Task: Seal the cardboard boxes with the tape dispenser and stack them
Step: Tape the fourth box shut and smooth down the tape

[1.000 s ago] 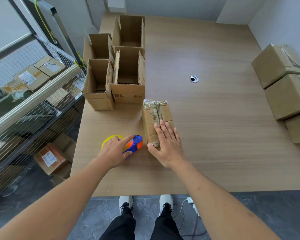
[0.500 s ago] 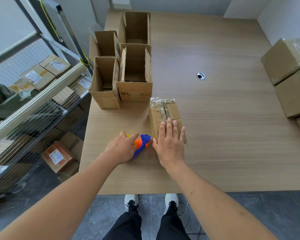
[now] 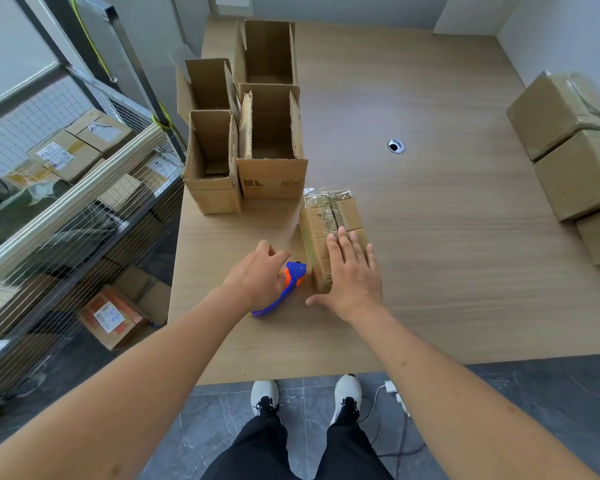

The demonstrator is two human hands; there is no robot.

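The taped box (image 3: 333, 233) runs lengthwise away from the person, the right hand (image 3: 352, 275) spread flat on its near end; the left hand (image 3: 257, 275) seems to grip the tape dispenser (image 3: 288, 282) just left of it.

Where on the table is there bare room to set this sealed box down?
Widest free patch: bare table between the sealed box and the stacked boxes at the right edge, around the cable hole. Crowded: far left, four open boxes; the tape dispenser fills the gap left of the sealed box.
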